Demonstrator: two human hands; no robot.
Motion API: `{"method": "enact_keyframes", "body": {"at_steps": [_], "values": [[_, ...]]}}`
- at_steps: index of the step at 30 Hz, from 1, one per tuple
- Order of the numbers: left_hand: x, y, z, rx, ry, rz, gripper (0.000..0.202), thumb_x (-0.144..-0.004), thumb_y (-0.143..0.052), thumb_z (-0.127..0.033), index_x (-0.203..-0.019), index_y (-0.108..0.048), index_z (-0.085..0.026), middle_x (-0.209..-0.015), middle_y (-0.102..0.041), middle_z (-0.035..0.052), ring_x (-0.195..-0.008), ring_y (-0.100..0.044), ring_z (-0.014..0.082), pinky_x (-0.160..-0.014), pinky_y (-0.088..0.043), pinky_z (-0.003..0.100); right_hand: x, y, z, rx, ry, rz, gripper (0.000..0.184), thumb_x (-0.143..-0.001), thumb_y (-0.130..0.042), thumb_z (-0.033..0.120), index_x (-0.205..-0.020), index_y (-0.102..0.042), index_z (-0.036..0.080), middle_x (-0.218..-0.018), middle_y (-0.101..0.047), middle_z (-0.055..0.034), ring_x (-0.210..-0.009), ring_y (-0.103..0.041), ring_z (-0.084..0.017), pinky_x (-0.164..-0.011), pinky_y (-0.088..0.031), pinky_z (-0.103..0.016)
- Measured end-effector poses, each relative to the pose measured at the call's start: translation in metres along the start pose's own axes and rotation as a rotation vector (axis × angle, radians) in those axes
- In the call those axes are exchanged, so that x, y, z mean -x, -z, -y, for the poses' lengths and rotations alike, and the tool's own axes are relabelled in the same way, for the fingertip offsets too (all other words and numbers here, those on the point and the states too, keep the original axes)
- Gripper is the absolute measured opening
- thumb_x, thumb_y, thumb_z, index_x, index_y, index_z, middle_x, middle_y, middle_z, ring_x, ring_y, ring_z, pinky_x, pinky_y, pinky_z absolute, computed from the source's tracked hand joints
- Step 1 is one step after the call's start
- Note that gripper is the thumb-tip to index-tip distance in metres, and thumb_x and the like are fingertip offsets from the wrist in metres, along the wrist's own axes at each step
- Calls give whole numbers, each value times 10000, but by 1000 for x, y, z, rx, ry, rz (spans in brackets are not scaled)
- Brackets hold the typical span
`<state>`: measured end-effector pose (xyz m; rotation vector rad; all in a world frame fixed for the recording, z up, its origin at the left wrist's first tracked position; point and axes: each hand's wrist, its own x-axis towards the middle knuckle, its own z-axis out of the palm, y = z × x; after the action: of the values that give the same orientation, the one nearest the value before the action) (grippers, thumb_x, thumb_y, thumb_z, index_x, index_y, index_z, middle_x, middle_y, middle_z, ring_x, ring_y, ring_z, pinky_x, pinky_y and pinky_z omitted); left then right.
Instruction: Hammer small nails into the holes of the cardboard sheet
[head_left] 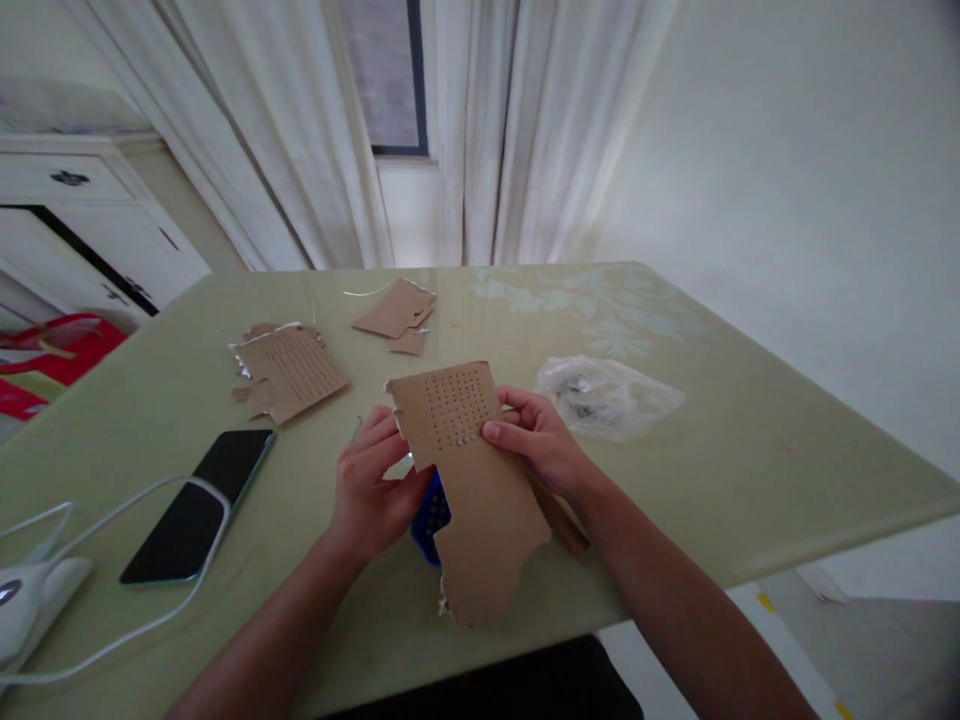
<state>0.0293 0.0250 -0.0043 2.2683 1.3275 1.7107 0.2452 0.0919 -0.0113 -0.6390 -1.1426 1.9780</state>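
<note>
A torn piece of brown cardboard (487, 510) is held up over the near part of the table, with a grid of small punched holes in its upper part. A few small silvery dots sit along the lowest row of holes. My right hand (544, 440) pinches its right edge, thumb on the front face. My left hand (375, 485) is closed at the left edge, fingertips partly hidden behind the board. A thin grey tip pokes up by its fingers; what it belongs to is unclear. Beneath the cardboard, a blue holed container (430, 520) shows partly.
Another hole-punched cardboard piece (289, 370) lies at left, with plain cardboard scraps (397, 308) farther back. A crumpled clear plastic bag (607, 395) holds dark bits. A phone (199, 510), a white cable (142, 630) and a white device (37, 605) occupy the left side.
</note>
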Motion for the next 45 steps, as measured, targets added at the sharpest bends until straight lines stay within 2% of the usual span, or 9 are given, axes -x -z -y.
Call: {"method": "enact_keyframes", "body": {"at_steps": [11, 18, 21, 24, 27, 30, 38, 42, 45], "values": [[6, 1, -2, -39, -11, -73, 213, -886, -752, -120, -712, -712, -237, -751, -758, -14, -748, -727, 183, -753, -610, 323, 2, -6, 3, 31, -31, 71, 413, -810, -966, 368, -1115, -756, 184, -894, -859, -38, -718, -814, -180, -663, -642, -254], [5, -2, 18, -19, 237, 143, 128, -927, -704, -229, -1020, -792, -227, -1085, -817, 55, -990, -769, 241, -847, -625, 355, -5, -3, 4, -74, -1, -46, 478, -725, -1006, 407, -1071, -755, 191, -867, -848, -39, -682, -794, -186, -653, -637, -276], [2, 3, 21, -52, 304, -78, 303, -987, -674, -258, -1282, -729, -219, -1219, -779, 86, -1026, -732, 225, -847, -596, 355, -7, -2, 4, -83, 51, -111, 456, -730, -1000, 419, -1039, -748, 199, -844, -842, -33, -645, -776, -180, -630, -624, -275], [1, 10, 14, -150, 179, -317, 275, -1034, -659, -227, -1294, -748, -230, -1193, -763, 83, -1042, -710, 221, -895, -570, 385, -6, -4, 4, -49, 83, -138, 434, -767, -980, 419, -1059, -736, 209, -831, -836, -30, -646, -774, -191, -602, -611, -275], [0, 16, 4, -192, -8, -96, 233, -1002, -757, -224, -1232, -787, -250, -1159, -770, 66, -1037, -713, 228, -950, -550, 414, -2, -7, 3, 7, 82, -82, 425, -798, -965, 419, -1080, -728, 207, -819, -828, -25, -647, -770, -187, -584, -595, -258], [-2, 14, -1, -161, -35, 73, 231, -970, -830, -269, -1199, -802, -257, -1155, -772, 58, -1038, -710, 231, -938, -560, 401, 2, -9, 3, 47, 91, -39, 424, -820, -953, 422, -1099, -717, 207, -840, -827, -17, -639, -758, -169, -584, -590, -243], [-3, 7, -3, -131, 94, 37, 66, -960, -838, -229, -1007, -841, -276, -999, -786, 15, -938, -714, 211, -905, -561, 411, 6, -12, 5, 95, 64, 19, 428, -845, -933, 427, -1139, -698, 224, -822, -811, -2, -654, -762, -172, -594, -597, -246], [-3, 6, -5, -132, -33, -7, 103, -954, -821, -148, -970, -822, -250, -993, -808, 9, -957, -769, 203, -1131, -543, 498, 7, -13, 3, 116, 59, -17, 397, -852, -928, 423, -1112, -710, 216, -833, -816, -7, -646, -752, -168, -599, -593, -251], [-1, 6, -8, -94, -88, -33, 160, -957, -788, -76, -1009, -806, -226, -1049, -816, 29, -1003, -796, 194, -1086, -612, 424, 7, -12, 0, 139, 64, -40, 352, -878, -909, 410, -1110, -729, 216, -884, -833, -23, -661, -751, -161, -604, -583, -243]]}}
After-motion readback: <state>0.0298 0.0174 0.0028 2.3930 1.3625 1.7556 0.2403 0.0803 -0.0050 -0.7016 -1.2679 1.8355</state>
